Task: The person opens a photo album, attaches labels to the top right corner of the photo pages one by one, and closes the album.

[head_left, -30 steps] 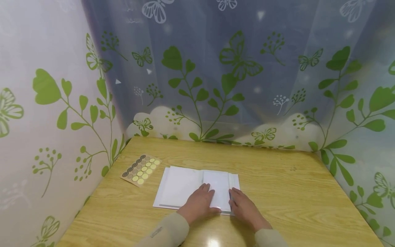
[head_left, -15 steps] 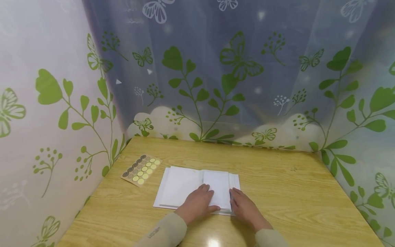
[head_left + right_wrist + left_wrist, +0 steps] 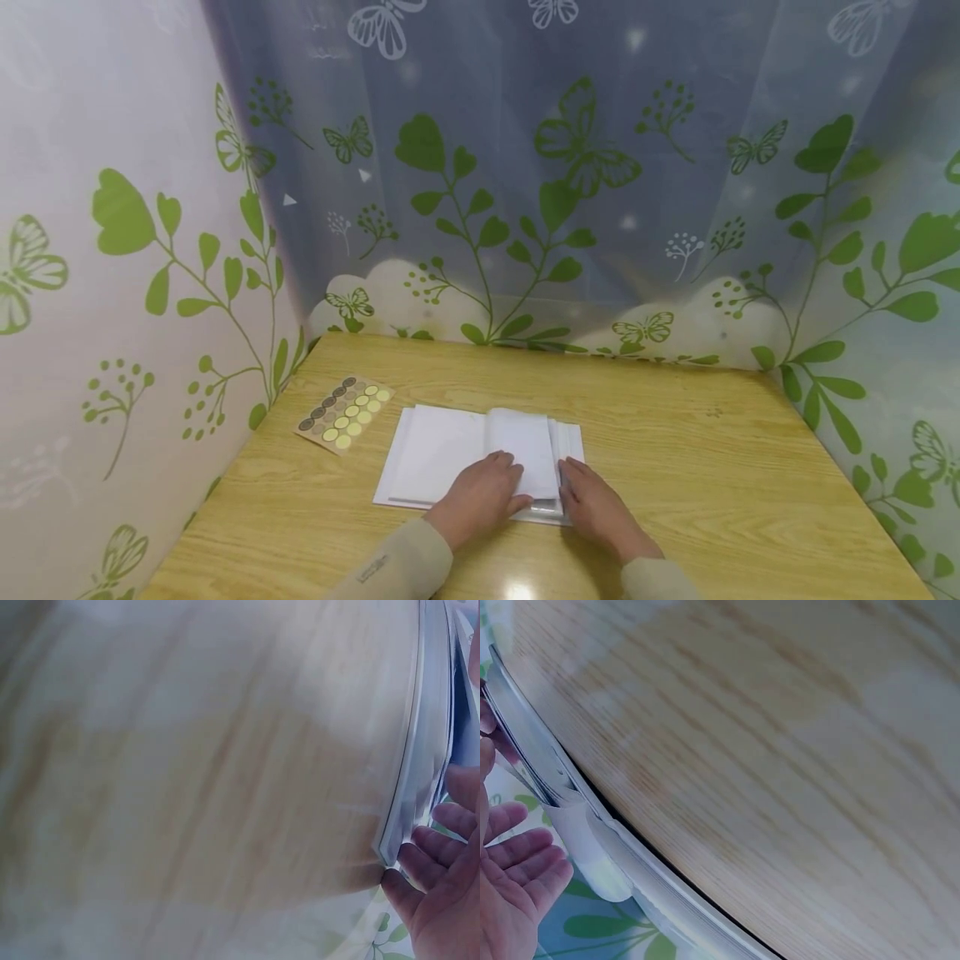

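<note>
An open white book (image 3: 442, 454), with plain pages and a stiff cover, lies on the table. My left hand (image 3: 476, 498) is over its middle, fingers outstretched above a raised right-hand page (image 3: 525, 450) and thumb near that page's lower edge. In the left wrist view the loose page (image 3: 592, 855) bulges up by the spine, beside the spread left fingers (image 3: 536, 870). My right hand (image 3: 603, 508) touches the book's right edge, fingertips at the cover corner. In the right wrist view its fingers (image 3: 427, 862) lie along the book's edge (image 3: 401, 802).
A brown sheet (image 3: 345, 414) with rows of dark, tan and yellow round stickers lies left of the book. The wood-grain table (image 3: 712, 492) extends around them. Curtains (image 3: 480, 208) printed with leaves and butterflies stand behind and at both sides.
The right-hand page has lifted and its free edge has shifted left, exposing more of the layers beneath at the lower right. My left hand has moved slightly left; my right hand stays nearly still.
</note>
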The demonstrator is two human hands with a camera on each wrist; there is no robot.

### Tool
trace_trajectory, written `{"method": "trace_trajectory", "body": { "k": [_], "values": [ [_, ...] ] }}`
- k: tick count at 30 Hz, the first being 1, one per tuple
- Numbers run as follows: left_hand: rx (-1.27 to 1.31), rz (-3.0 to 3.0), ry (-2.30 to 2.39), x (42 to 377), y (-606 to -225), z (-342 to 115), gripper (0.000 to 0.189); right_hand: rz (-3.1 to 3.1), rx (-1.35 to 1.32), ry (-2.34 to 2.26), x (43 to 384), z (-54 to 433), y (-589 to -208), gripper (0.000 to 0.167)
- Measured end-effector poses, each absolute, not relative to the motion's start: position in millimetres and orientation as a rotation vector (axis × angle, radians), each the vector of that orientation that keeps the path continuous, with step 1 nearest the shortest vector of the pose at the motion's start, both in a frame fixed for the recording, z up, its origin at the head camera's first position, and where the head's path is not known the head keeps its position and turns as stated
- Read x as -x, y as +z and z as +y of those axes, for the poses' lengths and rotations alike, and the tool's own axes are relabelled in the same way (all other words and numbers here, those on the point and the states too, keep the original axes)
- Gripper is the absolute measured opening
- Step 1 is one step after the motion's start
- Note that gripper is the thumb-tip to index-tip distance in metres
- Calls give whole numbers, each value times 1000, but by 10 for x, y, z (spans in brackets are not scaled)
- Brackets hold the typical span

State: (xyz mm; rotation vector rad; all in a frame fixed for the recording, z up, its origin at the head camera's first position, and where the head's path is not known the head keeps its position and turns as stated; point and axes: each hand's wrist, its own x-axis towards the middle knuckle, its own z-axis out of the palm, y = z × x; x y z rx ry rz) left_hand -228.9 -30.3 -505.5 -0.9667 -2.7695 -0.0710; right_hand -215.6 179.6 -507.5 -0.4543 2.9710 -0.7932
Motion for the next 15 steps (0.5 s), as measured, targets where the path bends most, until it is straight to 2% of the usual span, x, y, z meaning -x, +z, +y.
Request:
{"method": "trace_trajectory", "body": {
  "k": [15],
  "values": [
    [946,-2737,-113,2239,-4939,-395,40,2996,504,-796,2146,1786,-5093,44]
  ]
}}
